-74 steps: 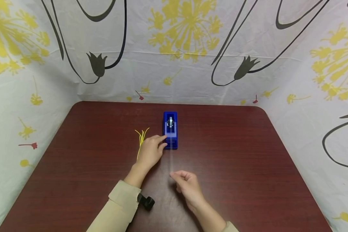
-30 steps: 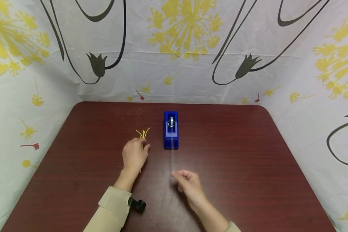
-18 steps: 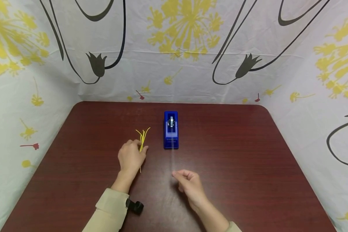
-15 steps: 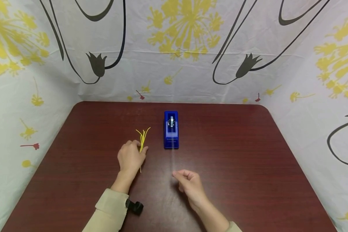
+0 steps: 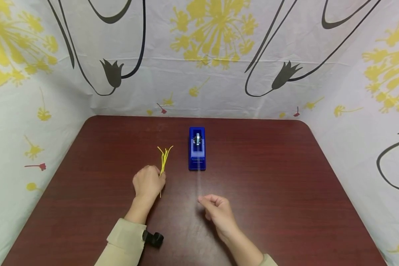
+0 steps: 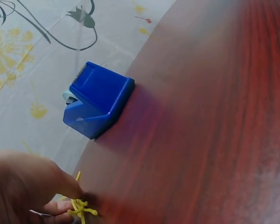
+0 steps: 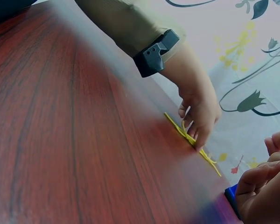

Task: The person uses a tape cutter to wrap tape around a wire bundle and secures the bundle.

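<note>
Thin yellow strands (image 5: 164, 159) lie in a bundle left of the blue tape dispenser (image 5: 197, 149). The left hand (image 5: 148, 183) pinches the bundle near its middle, and its fingers also show round it in the right wrist view, at the yellow strands (image 7: 209, 159). A strip of clear tape (image 5: 199, 183) runs from the dispenser toward the near side. Its end is pinched between thumb and forefinger of the right hand (image 5: 217, 214). In the left wrist view the dispenser (image 6: 100, 95) stands beyond the left hand (image 6: 30, 186).
A dark red wooden table (image 5: 269, 177) fills the lower view. Behind it and at both sides hangs a white cloth (image 5: 199, 88) with yellow and grey flower prints. A black wrist camera (image 5: 154, 239) sits at the left sleeve.
The left hand has left the dispenser's side, moved left to the yellow strands and closed on them, then drawn slightly nearer. The right hand still holds the tape end in nearly the same place.
</note>
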`<state>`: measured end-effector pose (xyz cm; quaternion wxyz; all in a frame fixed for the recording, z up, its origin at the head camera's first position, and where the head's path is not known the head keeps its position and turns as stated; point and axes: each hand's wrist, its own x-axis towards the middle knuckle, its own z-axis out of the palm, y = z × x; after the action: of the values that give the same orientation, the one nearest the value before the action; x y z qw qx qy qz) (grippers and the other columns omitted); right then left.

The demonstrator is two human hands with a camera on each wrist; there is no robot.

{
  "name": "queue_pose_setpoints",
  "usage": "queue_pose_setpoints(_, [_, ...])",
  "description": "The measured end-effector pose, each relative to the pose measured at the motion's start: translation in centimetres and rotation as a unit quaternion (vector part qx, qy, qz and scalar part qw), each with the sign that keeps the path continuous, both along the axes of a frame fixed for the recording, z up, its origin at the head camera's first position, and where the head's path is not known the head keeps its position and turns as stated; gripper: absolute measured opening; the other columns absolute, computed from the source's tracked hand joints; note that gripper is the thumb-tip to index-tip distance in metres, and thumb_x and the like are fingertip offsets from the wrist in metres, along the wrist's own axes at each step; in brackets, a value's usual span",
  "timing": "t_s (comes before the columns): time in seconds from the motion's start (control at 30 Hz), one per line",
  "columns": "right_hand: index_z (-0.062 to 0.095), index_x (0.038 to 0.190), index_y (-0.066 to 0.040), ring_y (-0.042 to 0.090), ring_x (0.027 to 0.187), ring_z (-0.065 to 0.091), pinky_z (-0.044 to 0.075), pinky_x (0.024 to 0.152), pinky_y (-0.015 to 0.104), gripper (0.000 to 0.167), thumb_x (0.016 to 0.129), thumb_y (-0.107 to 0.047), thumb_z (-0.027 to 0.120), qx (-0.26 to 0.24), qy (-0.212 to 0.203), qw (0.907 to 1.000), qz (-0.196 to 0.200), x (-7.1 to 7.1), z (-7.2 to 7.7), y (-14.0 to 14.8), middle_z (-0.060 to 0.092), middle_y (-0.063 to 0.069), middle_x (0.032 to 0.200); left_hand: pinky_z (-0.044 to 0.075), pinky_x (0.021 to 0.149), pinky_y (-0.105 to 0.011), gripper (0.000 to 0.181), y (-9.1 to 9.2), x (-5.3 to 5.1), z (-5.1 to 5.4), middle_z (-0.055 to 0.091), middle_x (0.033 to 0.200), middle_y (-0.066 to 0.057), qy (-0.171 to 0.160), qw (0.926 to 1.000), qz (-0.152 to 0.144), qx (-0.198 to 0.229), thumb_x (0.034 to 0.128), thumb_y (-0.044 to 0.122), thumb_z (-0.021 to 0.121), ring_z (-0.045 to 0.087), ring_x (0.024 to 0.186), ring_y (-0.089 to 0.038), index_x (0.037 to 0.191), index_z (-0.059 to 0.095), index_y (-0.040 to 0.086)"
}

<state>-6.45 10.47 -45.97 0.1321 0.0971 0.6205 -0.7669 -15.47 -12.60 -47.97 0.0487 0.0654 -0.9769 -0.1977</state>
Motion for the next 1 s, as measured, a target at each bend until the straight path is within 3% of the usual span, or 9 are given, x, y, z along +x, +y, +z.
queue_pose_setpoints(0.13, [0.069, 0.076, -0.006, 0.006, 0.048, 0.033, 0.034, 0.056, 0.023, 0.016, 0.092, -0.009, 0.072, 0.001, -0.001, 1.0, 0.002, 0.01, 0.0, 0.01, 0.04, -0.005, 0.054, 0.048, 0.055, -0.045, 0.027, -0.07, -0.03, 0.33, 0.062, 0.067, -0.002, -0.008, 1.0, -0.005, 0.003, 0.0874, 0.024, 0.075, 0.061, 0.062, -0.026, 0.062, 0.067, 0.017])
queue_pose_setpoints(0.33, [0.069, 0.077, -0.004, 0.006, 0.048, 0.034, 0.035, 0.056, 0.023, 0.016, 0.092, -0.009, 0.072, 0.002, -0.004, 1.0, -0.003, 0.08, 0.15, -0.06, 0.04, -0.005, 0.055, 0.039, 0.048, -0.038, 0.048, -0.09, -0.04, 0.58, 0.041, 0.053, 0.003, -0.017, 0.9997, -0.013, -0.006, 0.0892, 0.015, 0.066, 0.046, 0.051, -0.019, 0.047, 0.044, 0.018])
queue_pose_setpoints(0.5, [0.069, 0.077, -0.003, 0.007, 0.049, 0.035, 0.036, 0.056, 0.023, 0.016, 0.092, -0.009, 0.073, 0.003, -0.003, 1.0, -0.006, 0.12, 0.12, -0.08, 0.041, -0.004, 0.055, 0.047, 0.052, -0.044, 0.04, 0.12, -0.06, 0.76, 0.051, 0.057, -0.004, -0.032, 0.9989, -0.018, -0.028, 0.0885, 0.011, 0.06, 0.056, 0.055, -0.026, 0.05, 0.05, 0.015])
queue_pose_setpoints(0.73, [0.069, 0.077, -0.004, 0.006, 0.049, 0.034, 0.036, 0.056, 0.023, 0.016, 0.092, -0.009, 0.072, 0.001, -0.001, 1.0, -0.004, 0.13, 0.05, -0.1, 0.04, -0.005, 0.055, 0.048, 0.052, -0.047, 0.028, 0.48, 0.02, 0.99, 0.054, 0.061, -0.008, -0.056, 0.9974, -0.023, -0.039, 0.0842, 0.008, 0.059, 0.059, 0.058, -0.031, 0.056, 0.055, 0.011])
queue_pose_setpoints(1.0, [0.069, 0.077, -0.002, 0.007, 0.049, 0.035, 0.037, 0.056, 0.023, 0.016, 0.091, -0.008, 0.072, 0.004, -0.006, 0.9999, -0.01, 0.13, 0.11, -0.09, 0.042, -0.005, 0.055, 0.047, 0.053, -0.047, 0.027, 0.49, 0.25, 0.5, 0.053, 0.059, -0.007, -0.044, 0.9969, -0.033, -0.057, 0.0802, 0.011, 0.064, 0.059, 0.057, -0.032, 0.055, 0.054, 0.012])
